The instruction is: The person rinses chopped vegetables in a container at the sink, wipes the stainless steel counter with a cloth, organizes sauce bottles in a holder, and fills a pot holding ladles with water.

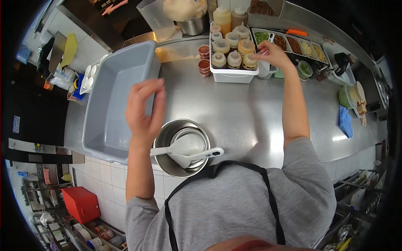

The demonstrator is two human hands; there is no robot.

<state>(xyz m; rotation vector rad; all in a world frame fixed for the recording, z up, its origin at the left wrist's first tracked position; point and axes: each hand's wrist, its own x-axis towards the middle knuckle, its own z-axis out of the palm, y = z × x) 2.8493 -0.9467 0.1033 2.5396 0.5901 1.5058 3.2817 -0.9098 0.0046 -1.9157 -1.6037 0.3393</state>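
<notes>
The steel counter [226,113] bears a grey tub [115,92], a white basket [234,77], red-filled cups [204,65] and a blue cloth [345,121].

With the forearms set well apart, a person extends the right arm [296,104] farther forward than the left arm [140,171]. The right hand [273,54] turns inward at the wrist [289,69], its bent fingers [264,44] gathered near one another; whether they grip anything is unclear at this size. The left hand [144,106], closer to the chest [222,196], is raised almost in line with its forearm, fingers curled and thumb [158,111] apart, leaving a gap between.
</notes>
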